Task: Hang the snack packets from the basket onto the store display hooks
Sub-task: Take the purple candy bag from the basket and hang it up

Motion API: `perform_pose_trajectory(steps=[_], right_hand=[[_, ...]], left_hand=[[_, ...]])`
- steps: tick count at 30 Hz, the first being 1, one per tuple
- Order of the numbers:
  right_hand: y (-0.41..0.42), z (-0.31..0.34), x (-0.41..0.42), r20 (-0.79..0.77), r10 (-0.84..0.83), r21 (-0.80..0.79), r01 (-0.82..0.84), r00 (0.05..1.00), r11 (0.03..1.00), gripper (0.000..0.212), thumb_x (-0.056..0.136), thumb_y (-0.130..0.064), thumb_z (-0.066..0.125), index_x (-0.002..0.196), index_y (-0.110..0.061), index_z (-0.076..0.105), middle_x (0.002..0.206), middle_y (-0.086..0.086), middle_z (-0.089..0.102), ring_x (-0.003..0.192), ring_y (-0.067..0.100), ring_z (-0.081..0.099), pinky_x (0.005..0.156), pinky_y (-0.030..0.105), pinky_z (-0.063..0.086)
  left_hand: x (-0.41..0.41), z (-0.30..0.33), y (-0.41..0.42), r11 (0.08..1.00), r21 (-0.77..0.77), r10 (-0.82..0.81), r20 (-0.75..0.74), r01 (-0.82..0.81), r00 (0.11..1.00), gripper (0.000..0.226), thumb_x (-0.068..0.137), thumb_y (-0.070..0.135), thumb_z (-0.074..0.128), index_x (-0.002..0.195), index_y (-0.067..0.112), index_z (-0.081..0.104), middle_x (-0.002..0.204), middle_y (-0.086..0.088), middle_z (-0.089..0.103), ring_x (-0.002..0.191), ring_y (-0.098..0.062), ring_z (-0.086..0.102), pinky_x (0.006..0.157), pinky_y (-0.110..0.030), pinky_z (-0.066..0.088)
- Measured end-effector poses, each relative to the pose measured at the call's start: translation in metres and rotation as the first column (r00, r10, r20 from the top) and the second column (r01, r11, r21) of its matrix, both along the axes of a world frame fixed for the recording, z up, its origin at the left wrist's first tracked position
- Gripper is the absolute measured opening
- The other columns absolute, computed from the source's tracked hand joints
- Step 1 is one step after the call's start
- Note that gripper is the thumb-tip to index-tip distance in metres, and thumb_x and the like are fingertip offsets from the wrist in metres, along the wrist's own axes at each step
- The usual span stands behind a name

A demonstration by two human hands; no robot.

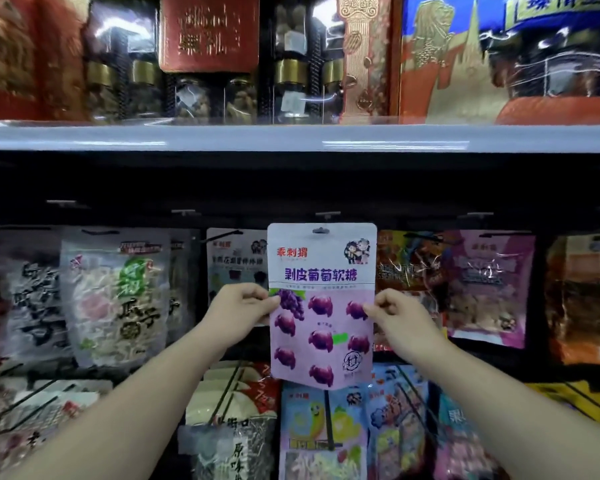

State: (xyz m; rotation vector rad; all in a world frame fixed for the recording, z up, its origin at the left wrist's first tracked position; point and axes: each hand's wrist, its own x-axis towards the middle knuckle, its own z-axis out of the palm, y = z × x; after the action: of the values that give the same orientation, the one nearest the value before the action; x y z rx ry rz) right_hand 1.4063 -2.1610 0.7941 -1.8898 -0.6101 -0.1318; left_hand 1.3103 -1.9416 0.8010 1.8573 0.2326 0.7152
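Observation:
A white and purple grape-candy packet (321,299) is held upright in front of the display, in the middle of the view. My left hand (241,311) pinches its left edge and my right hand (397,315) pinches its right edge, both at mid-height. The hang hole at the packet's top (321,231) sits just below a display hook (327,214); whether the hook passes through the hole I cannot tell. The basket is out of view.
Other snack packets hang on hooks to the left (115,292), right (487,285) and below (323,434). More hooks (183,212) line the dark back panel. A white shelf edge (298,138) with gift boxes and jars runs above.

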Motion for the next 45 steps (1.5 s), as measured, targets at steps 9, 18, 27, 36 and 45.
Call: perform_pose_trajectory(steps=[9, 18, 27, 36, 45], right_hand=[[0.000, -0.004, -0.012, -0.059, 0.050, 0.012, -0.049, 0.997, 0.999, 0.019, 0.097, -0.013, 0.050, 0.085, 0.001, 0.051, 0.069, 0.003, 0.052, 0.033, -0.008, 0.047, 0.038, 0.007, 0.039], [0.001, -0.007, -0.005, -0.115, 0.068, 0.081, -0.059, 0.991, 0.995, 0.023, 0.096, -0.016, 0.053, 0.093, 0.007, 0.056, 0.092, 0.012, 0.070, 0.078, 0.014, 0.068, 0.064, 0.029, 0.059], [0.003, -0.004, 0.004, -0.128, 0.081, 0.102, -0.068, 0.988, 0.992, 0.019, 0.095, -0.019, 0.055, 0.083, -0.004, 0.056, 0.094, 0.010, 0.072, 0.087, 0.023, 0.070, 0.076, 0.040, 0.060], [0.007, -0.006, 0.017, -0.147, 0.050, 0.069, -0.040, 0.988, 0.997, 0.024, 0.096, -0.017, 0.053, 0.095, 0.006, 0.059, 0.093, 0.014, 0.072, 0.073, 0.017, 0.067, 0.054, 0.023, 0.055], [0.032, -0.003, 0.061, -0.143, -0.030, -0.012, 0.029, 0.989, 1.000, 0.022, 0.096, -0.019, 0.053, 0.088, 0.001, 0.058, 0.079, 0.005, 0.068, 0.055, 0.004, 0.063, 0.047, 0.016, 0.049]], left_hand=[[-0.007, -0.005, 0.008, 0.999, -0.001, -0.052, 0.002, 0.052, 0.999, 0.013, 0.085, 0.010, 0.069, 0.075, 0.004, 0.066, 0.067, -0.004, 0.073, 0.063, -0.013, 0.070, 0.055, -0.016, 0.051], [0.002, -0.009, 0.010, 0.997, 0.015, -0.073, -0.011, 0.073, 0.997, 0.013, 0.086, 0.015, 0.069, 0.083, 0.002, 0.068, 0.077, -0.009, 0.076, 0.073, -0.019, 0.073, 0.075, -0.030, 0.057], [0.017, -0.009, 0.013, 0.998, 0.007, -0.066, 0.028, 0.066, 0.997, 0.017, 0.086, 0.013, 0.069, 0.086, -0.003, 0.066, 0.078, -0.012, 0.076, 0.075, -0.022, 0.072, 0.080, -0.035, 0.059], [0.030, -0.012, 0.018, 0.996, 0.042, -0.079, -0.022, 0.080, 0.997, 0.009, 0.088, 0.016, 0.068, 0.092, 0.009, 0.067, 0.079, -0.009, 0.077, 0.079, -0.026, 0.074, 0.080, -0.034, 0.058], [0.082, -0.014, 0.040, 0.998, 0.065, -0.005, -0.050, 0.008, 0.999, 0.007, 0.086, 0.016, 0.070, 0.082, 0.013, 0.064, 0.069, -0.006, 0.075, 0.068, -0.021, 0.072, 0.078, -0.037, 0.058]])
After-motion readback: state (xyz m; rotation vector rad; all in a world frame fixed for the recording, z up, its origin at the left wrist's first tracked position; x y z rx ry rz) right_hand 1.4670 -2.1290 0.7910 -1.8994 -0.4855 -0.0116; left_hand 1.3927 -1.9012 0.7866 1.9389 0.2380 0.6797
